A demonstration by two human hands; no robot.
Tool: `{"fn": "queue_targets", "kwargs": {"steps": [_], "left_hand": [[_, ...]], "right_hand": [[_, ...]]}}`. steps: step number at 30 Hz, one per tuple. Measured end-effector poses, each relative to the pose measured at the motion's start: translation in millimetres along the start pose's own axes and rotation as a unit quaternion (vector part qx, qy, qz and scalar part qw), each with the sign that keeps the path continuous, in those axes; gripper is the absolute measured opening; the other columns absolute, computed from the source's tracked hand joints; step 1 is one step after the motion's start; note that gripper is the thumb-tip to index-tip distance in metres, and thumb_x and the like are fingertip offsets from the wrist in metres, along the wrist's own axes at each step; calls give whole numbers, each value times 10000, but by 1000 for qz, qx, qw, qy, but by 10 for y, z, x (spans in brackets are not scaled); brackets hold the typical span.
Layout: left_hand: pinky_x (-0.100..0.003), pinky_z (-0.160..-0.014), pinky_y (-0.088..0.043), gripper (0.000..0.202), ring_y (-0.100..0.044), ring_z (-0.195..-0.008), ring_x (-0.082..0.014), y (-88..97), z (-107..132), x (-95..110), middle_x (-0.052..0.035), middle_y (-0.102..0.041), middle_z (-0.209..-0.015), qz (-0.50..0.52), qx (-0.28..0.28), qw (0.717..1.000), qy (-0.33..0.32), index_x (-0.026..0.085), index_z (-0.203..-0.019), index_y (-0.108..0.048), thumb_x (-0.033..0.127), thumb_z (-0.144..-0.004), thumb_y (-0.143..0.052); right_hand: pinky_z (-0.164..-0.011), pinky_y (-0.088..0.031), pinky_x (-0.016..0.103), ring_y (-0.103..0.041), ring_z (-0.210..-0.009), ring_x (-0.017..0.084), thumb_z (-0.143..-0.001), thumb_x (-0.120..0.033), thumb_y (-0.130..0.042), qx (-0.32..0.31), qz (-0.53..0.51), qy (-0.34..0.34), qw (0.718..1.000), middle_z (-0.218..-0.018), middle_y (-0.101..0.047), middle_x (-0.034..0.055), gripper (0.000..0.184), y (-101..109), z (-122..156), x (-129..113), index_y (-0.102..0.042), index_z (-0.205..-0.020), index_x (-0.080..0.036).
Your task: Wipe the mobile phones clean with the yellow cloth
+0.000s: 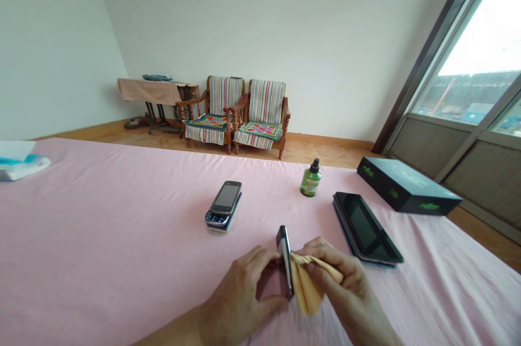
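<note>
Since left fingers point(273, 305) are pinching only the phone point(286, 262) edges, it could be slipping; right fingers point(323, 251) are gripping yellow cloth point(307, 289). Hard rubbing could be tipping it.

Pink cloth-covered surface point(122, 237) bears, left to right: white-and-blue packet point(24, 166); stack topped by dark slider phone point(226, 198); black-capped green bottle point(311, 180); stack topped by black tablet point(367, 229); flat black box point(409, 183).

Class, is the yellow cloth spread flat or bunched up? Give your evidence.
Bunched up: the yellow cloth is pinched into creases by the right hand, with a loose end fanning out below the grip.
</note>
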State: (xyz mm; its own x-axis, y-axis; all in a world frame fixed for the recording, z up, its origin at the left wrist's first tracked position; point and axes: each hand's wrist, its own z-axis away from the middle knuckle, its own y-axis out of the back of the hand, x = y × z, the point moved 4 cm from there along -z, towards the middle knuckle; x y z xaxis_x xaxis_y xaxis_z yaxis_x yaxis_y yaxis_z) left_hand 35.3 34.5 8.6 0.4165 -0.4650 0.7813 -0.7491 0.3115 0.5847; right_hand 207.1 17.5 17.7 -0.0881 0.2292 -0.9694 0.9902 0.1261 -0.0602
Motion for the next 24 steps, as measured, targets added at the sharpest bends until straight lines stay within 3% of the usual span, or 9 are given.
{"fn": "queue_targets", "kwargs": {"steps": [4, 8, 11, 16, 24], "left_hand": [[-316, -821, -509, 430, -613, -890, -205, 25, 22, 28, -2, -633, -958, -17, 51, 998, 19, 209, -988, -558, 128, -661, -825], [-381, -936, -483, 629, -564, -1058, -257, 70, 39, 42, -40, -577, -1117, -42, 85, 995, -1, 235, -1099, -511, 77, -575, -822], [-480, -1065, -389, 807, -459, -1229, -327, 66, 47, -5, -92, -496, -1292, -81, 85, 993, -20, 250, -1255, -438, 109, -556, -815], [-555, -1129, -276, 1019, -324, -1349, -379, 40, 52, -150, -131, -375, -1461, -137, 65, 988, -12, 272, -1424, -269, 164, -567, -809], [-598, -1090, -273, 1424, -358, -1315, -412, 196, 52, -239, -177, -404, -1434, -154, -8, 987, 39, 253, -1527, 7, 334, -458, -930]], "right_hand": [[-633, -467, 241, -586, -723, 162, -827, -380, -689, -24, -13, -24, 999, -794, -601, 32, 166, -51, -14, 30, -751, -803, -229], [-654, -471, 256, -588, -741, 178, -818, -420, -690, 11, 23, -32, 999, -781, -620, 37, 212, 69, -55, 74, -760, -816, -220], [-646, -462, 261, -583, -747, 188, -796, -451, -701, 58, 67, -39, 995, -786, -643, 38, 252, 243, -77, 118, -767, -848, -214], [-535, -419, 258, -538, -625, 169, -784, -479, -688, 79, 99, -77, 989, -710, -612, 25, 304, 368, -91, 233, -752, -844, -188], [-581, -423, 261, -560, -699, 167, -886, -260, -578, 40, 179, 14, 983, -794, -583, 40, 172, 124, -35, 260, -738, -885, -196]]}}
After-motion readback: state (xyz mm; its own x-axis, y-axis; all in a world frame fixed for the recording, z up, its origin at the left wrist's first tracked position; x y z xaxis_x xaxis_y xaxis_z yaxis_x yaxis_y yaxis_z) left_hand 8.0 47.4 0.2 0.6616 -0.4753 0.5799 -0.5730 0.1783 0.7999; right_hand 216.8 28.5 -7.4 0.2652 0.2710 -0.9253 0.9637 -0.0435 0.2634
